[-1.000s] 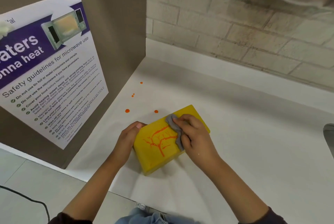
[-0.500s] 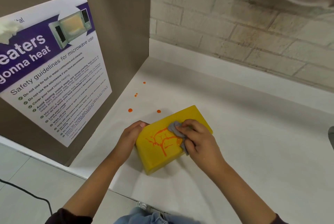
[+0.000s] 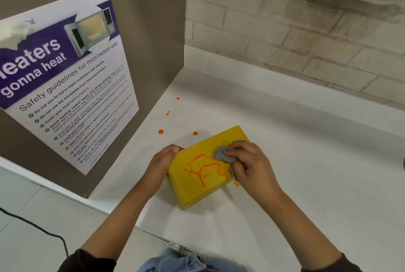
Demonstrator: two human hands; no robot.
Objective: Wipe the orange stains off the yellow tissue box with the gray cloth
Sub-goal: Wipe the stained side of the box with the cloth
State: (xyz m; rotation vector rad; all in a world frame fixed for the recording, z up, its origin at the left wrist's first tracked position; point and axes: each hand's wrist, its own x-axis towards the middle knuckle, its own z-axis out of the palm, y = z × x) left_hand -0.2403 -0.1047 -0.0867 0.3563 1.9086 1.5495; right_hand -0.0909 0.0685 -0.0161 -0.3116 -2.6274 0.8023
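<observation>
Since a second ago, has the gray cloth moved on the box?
Yes. The gray cloth under the right hand slid toward the right edge of the yellow tissue box, uncovering smeared orange stains.

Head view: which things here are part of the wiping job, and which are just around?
In the job:
- yellow rectangular tissue box
- orange branching stains on its top
- crumpled gray cloth
- right hand pressing the cloth
- left hand steadying the box

Just around:
- orange droplets on the white counter
- purple-and-white microwave safety poster
- black cable
</observation>
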